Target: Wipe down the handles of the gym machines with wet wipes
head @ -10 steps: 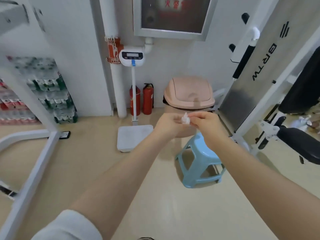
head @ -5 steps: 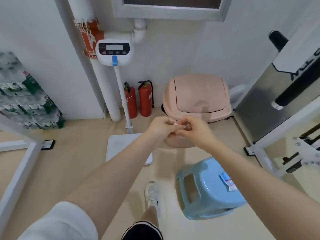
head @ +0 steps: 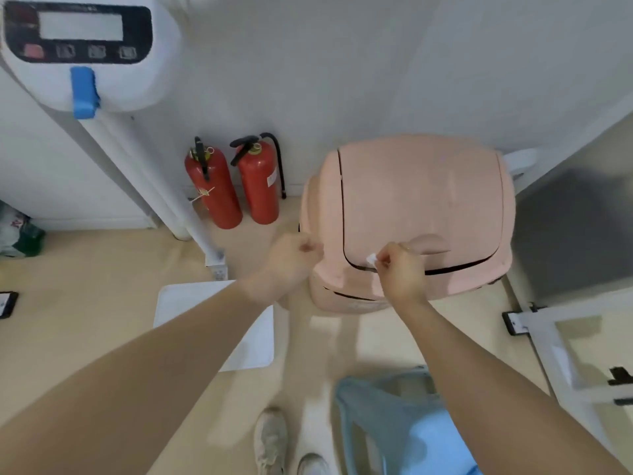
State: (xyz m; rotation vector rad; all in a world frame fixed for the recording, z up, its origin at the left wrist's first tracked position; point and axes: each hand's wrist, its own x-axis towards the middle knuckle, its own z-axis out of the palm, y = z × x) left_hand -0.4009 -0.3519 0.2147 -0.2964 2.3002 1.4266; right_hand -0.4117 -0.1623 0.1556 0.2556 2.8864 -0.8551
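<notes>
My right hand (head: 399,274) pinches a small crumpled white wet wipe (head: 371,258) between its fingertips, right over the front edge of the swing lid of a pink trash bin (head: 421,200). The lid's front gap shows as a dark slit just below the wipe. My left hand (head: 293,260) is a loose fist with nothing visible in it, level with the bin's left edge and apart from the right hand. No gym machine handle is in view.
A white body scale with its display head (head: 82,53) and base plate (head: 219,323) stands left. Two red fire extinguishers (head: 236,186) lean by the wall. A blue plastic stool (head: 404,426) is below right, a white machine frame (head: 561,341) at right, and my shoes (head: 274,440) below.
I have stepped closer to the bin. My hands, which were together on the wipe, have parted; the wipe stays in my right hand, now over the bin's lid.
</notes>
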